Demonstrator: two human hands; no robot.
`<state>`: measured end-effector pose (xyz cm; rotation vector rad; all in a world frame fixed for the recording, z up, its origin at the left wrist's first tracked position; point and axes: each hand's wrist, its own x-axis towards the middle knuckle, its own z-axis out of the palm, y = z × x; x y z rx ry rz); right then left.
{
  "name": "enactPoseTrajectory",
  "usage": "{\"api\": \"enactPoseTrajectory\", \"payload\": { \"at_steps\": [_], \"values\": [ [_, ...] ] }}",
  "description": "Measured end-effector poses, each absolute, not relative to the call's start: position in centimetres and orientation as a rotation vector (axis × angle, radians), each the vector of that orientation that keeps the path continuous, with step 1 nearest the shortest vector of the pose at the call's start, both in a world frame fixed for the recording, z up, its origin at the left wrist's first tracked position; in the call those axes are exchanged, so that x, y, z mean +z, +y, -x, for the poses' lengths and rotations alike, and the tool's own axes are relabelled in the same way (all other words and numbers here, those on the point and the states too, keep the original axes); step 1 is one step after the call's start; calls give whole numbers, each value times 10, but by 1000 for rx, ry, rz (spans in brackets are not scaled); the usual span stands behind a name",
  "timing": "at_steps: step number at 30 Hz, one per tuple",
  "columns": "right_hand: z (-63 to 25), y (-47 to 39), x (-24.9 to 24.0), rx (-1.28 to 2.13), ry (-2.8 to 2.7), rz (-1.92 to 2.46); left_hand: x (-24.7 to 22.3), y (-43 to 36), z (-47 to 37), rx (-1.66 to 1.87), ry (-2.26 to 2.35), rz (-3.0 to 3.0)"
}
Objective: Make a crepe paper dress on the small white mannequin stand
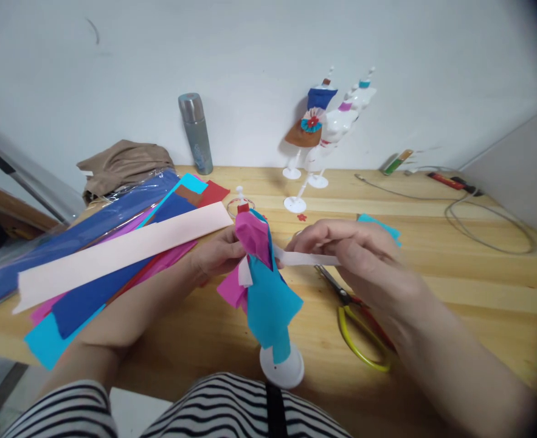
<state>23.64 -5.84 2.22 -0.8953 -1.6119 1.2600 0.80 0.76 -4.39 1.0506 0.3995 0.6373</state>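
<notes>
A small dress form (268,298) on a round white base stands upright at the table's front edge, dressed in pink, turquoise and dark blue crepe-like pieces. My left hand (220,250) grips its left side at waist height; some fingertips are hidden behind the pink piece. Between the fingers of my right hand (359,246) is a narrow whitish strip (309,259), whose far end meets the right side of the form. Below that hand lie scissors (342,295) with yellow and red handles, partly covered by my wrist.
Coloured strips (126,249) pile up at left beside a brown cloth (124,161). A grey flask (196,134) stands by the wall. Several small dress forms (336,125) are at the back. A cable (460,228), a green-orange item (398,162) and a turquoise scrap (380,225) lie right.
</notes>
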Motion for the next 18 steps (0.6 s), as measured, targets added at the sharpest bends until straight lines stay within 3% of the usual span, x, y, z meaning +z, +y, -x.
{"api": "enactPoseTrajectory", "payload": {
  "at_steps": [10, 18],
  "values": [
    [-236, -56, 20, 1375, -1553, 763, -36, 0, -9, 716, 505, -1043],
    [-232, -54, 20, 1175, -1630, 928, -15, -20, -24, 807, 619, -912]
  ]
}}
